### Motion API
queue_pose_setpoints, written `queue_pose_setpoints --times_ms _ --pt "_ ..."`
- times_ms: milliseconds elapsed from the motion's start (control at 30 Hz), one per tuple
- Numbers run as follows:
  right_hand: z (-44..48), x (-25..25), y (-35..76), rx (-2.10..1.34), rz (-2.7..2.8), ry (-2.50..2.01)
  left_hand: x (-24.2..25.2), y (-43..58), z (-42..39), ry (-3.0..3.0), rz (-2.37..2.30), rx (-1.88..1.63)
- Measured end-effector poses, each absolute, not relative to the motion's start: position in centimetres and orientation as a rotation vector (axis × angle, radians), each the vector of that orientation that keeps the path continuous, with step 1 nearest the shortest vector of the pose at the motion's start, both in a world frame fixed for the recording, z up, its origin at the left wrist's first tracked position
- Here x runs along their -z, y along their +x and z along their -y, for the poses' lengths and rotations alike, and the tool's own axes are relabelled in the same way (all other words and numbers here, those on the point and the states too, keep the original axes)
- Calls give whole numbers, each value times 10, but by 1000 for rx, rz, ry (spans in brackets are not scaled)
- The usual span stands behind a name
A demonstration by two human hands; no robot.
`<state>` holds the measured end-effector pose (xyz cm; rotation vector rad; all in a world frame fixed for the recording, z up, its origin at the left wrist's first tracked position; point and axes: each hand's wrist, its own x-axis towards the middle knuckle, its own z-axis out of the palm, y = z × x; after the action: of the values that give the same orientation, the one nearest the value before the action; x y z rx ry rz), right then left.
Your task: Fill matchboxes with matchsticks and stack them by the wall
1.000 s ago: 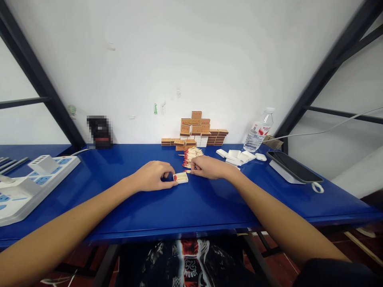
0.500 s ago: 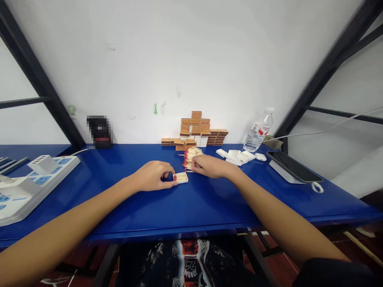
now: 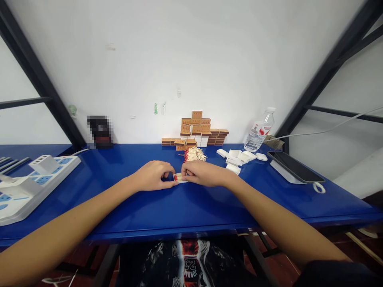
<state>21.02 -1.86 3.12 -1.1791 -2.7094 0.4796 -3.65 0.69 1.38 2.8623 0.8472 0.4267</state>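
My left hand [image 3: 157,175] grips the left end of a small white matchbox tray [image 3: 183,182] lying on the blue table. Red-headed matches [image 3: 177,177] lie inside it, heads to the left. Over the tray's right end is my right hand [image 3: 202,173], its fingers pinched together at the matches; whatever is between the fingertips is mostly hidden. Just behind that hand sits a heap of loose matches [image 3: 195,154] with red heads facing left. Brown matchboxes [image 3: 196,129] are stacked against the wall beyond the heap.
Several white trays [image 3: 234,160] lie to the right, near a leaning water bottle [image 3: 259,130]. A phone [image 3: 295,166] rests at an angle farther right. On the left are a power strip [image 3: 64,169] with plugs and a dark pixelated object [image 3: 100,131] by the wall.
My right hand has moved left and toward me, from the match heap to the tray. The left hand keeps its hold on the tray.
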Motion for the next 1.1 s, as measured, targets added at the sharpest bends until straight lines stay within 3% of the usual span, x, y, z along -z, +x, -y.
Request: queue_pose_setpoints --times_ms 1100 --pt "14 -28 209 -372 2637 -1202 -17 -35 -4 2857 -869 -410"
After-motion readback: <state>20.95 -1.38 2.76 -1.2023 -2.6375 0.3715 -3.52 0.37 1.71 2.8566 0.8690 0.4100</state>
